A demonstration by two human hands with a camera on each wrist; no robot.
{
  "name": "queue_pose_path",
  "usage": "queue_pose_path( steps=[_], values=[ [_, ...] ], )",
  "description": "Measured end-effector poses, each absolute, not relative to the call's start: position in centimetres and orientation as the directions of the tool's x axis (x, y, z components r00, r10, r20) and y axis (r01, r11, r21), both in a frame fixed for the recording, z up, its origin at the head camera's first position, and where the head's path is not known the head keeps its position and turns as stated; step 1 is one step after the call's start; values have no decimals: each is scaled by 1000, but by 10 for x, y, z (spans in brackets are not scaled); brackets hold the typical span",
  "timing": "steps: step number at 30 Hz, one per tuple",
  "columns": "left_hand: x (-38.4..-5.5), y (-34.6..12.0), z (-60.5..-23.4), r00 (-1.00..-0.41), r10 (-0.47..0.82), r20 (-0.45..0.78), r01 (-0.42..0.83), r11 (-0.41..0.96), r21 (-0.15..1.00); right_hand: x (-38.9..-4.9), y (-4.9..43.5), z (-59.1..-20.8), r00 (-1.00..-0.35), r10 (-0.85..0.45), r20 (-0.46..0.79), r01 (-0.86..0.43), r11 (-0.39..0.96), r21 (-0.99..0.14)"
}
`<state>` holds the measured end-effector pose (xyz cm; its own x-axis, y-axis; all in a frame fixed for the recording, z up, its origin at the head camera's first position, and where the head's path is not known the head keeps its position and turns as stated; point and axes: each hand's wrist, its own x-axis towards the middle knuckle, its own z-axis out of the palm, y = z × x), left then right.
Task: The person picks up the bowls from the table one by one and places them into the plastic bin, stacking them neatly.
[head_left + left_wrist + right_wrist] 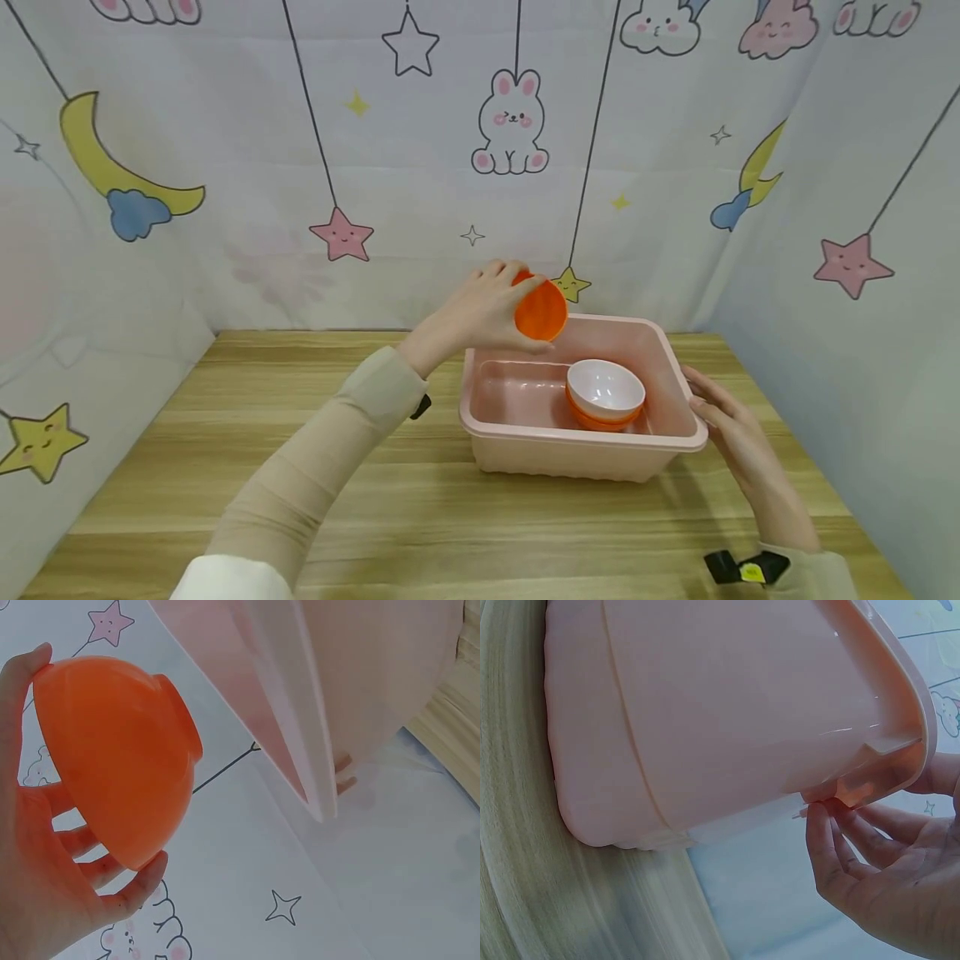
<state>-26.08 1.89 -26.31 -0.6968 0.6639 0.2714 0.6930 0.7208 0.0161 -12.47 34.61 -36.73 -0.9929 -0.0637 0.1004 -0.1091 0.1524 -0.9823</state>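
An orange bowl (542, 310) is held on its side by my left hand (491, 308), above the left part of a pink plastic bin (581, 433). In the left wrist view the thumb and fingers span the rim of the orange bowl (120, 757), its foot facing away from the palm. Inside the bin, toward the right, a white bowl (606, 387) sits on top of orange bowl ware (600, 422). My right hand (731, 425) grips the bin's right end; the right wrist view shows its fingers (829, 847) curled under the rim (930, 727).
The bin stands on a wood-grain table (315, 467). A white cloth backdrop (420, 167) printed with stars, moons and rabbits rises behind the table and along both sides. Black straps are on both wrists.
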Motion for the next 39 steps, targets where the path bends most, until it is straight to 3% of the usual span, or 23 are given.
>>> queue_pose_path(
  steps=[27, 39],
  values=[
    [-269, 82, -262, -621, 775, 115, 774, 630, -67, -127, 346, -367, -995, -57, 82, -90, 153, -984],
    [-271, 109, -276, -582, 812, 51, 812, 583, -27, -126, 346, -367, -995, -53, 82, -90, 172, -981]
  ],
)
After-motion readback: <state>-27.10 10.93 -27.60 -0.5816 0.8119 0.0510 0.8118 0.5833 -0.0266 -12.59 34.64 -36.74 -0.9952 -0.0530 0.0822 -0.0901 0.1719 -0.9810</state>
